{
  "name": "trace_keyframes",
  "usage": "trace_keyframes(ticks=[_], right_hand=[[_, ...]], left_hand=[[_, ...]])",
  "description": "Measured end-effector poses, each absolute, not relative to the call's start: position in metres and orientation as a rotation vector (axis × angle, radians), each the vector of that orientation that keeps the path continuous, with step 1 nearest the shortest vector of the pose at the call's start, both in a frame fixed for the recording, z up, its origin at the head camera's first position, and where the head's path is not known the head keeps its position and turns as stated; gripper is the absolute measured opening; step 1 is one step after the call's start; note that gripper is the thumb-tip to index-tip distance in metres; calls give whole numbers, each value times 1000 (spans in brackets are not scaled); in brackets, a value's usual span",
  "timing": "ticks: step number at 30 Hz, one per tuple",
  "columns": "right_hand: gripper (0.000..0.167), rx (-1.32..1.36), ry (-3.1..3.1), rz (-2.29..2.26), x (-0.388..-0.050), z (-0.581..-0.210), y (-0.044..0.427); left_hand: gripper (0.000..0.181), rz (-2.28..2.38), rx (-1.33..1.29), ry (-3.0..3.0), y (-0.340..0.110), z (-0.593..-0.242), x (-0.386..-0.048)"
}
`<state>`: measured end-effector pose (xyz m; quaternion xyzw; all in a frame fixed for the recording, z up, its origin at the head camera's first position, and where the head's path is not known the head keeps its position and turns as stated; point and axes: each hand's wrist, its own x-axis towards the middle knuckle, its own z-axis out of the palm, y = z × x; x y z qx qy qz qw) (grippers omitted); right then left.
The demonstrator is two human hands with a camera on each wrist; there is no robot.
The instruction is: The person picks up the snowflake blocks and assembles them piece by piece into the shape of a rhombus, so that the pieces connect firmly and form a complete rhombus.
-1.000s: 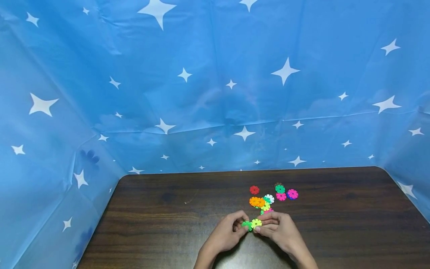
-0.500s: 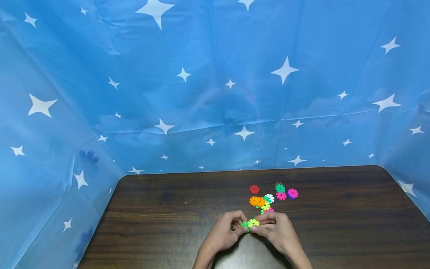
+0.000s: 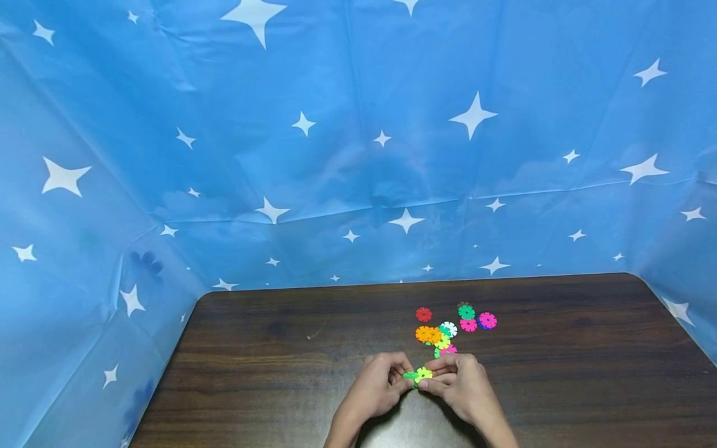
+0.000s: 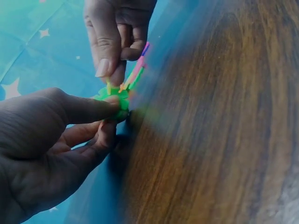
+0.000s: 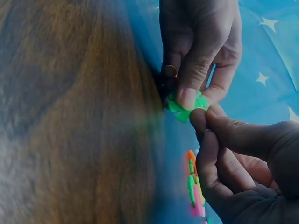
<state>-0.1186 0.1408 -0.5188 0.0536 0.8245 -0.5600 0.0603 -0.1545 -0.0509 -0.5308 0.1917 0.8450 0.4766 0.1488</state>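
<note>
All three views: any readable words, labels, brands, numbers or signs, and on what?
None readable.
Green disc and yellow disc in the hands, other discs: no lettering visible; any fine marks too small to read.
Blue backdrop: printed shapes, mainly white stars; no text visible.
Table: no text visible.

This looks like a curtained-off tabletop booth, its wider room impossible to tell, since a blue sheet printed with white stars hangs across twelve o'clock and wraps round at nine and three, enclosing a dark wood-grain table at six.
</note>
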Motion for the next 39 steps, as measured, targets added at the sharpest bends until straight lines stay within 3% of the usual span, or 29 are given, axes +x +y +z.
trace_keyframes(ticks=[8,21,28,39], right_hand=[[27,93,2460,-1738,-121,-520,149],[35,159,2778,-1373,-125,-526,170],[34,153,2825,-1257,-125,-529,162],[31,40,2903,-1109,-124,-532,154]], left_hand=[[12,1483,426,2437,-46,-535,-152],[14,1617,308,2305,-40,-535,-152],[54,1525,400,2303,-46,-534,-153],[30,1533,363,2264,-49,-535,-152]])
